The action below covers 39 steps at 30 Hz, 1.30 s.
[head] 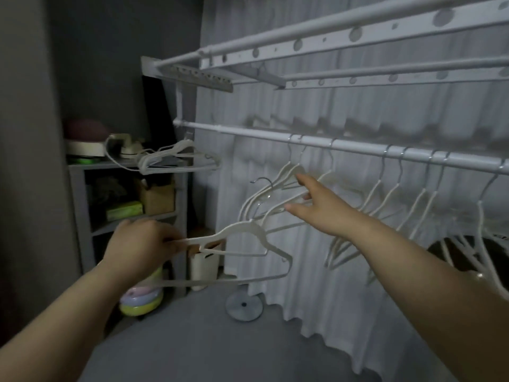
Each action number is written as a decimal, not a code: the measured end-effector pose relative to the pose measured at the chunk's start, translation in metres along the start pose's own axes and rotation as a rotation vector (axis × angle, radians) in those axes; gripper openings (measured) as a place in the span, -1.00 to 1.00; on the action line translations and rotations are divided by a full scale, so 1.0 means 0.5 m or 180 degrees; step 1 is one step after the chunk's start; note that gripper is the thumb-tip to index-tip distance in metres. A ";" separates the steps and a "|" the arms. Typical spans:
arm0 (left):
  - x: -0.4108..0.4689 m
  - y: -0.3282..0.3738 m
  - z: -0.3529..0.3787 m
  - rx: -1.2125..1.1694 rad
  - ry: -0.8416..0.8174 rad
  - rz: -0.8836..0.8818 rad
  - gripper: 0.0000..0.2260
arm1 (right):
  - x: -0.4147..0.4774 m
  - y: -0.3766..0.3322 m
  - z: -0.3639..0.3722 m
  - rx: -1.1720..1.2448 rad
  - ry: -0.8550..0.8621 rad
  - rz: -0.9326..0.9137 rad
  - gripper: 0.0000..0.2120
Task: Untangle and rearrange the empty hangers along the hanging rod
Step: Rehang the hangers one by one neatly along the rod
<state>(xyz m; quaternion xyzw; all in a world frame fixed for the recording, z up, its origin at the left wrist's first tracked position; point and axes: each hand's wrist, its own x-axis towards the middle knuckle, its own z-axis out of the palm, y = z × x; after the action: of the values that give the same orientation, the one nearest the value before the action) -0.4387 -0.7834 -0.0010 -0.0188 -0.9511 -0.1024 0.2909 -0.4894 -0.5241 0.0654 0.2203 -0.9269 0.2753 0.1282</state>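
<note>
Pinched at its tip in the curled fingers (168, 241) of the left hand (140, 241): one white hanger (242, 230), off the rod, lying on its side at about waist height, bottom bar stretching below the wrist.

Stretched out and spread, the fingers (301, 180) of the right hand (322, 205): index straight and laid against the shoulders of a tangled bunch of hangers (275, 191), thumb straight under it, nothing clearly gripped. Middle fingers lost among the hanger arms, so cannot tell whether hooked round one.

Hung from the hanging rod (358, 146) by two or three hooks, that bunch; one grey metal hook (263, 181) loose in the air at its left edge, not on the rod.

Farther right along the same rod, more white hangers (429, 194), spaced in pairs, lower ends crossing near the right forearm.

Behind everything, a pale pleated curtain (358, 271). Above, a white drying rack (330, 42) with perforated rails. At left, a grey shelf unit (80, 194), a heap of spare hangers (176, 161) on top, overhanging its edge. On the floor below, stacked pastel bowls (140, 301) and a round grey disc (243, 304).
</note>
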 end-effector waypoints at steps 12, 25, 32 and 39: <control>-0.096 -0.188 -0.055 -0.0963 -0.1121 0.0348 -0.63 | -0.058 -0.167 0.122 0.1370 -0.0766 0.0259 -0.76; -0.112 -0.102 0.034 -0.1967 -0.0988 -0.0017 -0.75 | -0.106 -0.186 0.117 0.2518 0.0089 0.1077 -0.83; -0.154 0.030 0.043 -0.2789 -0.1814 0.0442 -0.84 | -0.125 -0.174 0.119 0.2977 0.0472 0.1200 -0.65; -0.139 0.078 0.086 -0.2502 -0.2159 0.0476 -0.79 | -0.122 -0.132 0.092 0.2883 0.0866 0.1290 -0.80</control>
<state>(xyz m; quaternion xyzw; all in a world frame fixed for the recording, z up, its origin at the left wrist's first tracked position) -0.4011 -0.7345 -0.0673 -0.2265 -0.8776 -0.4187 -0.0560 -0.4100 -0.5793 0.0359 0.0318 -0.7138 0.6947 0.0834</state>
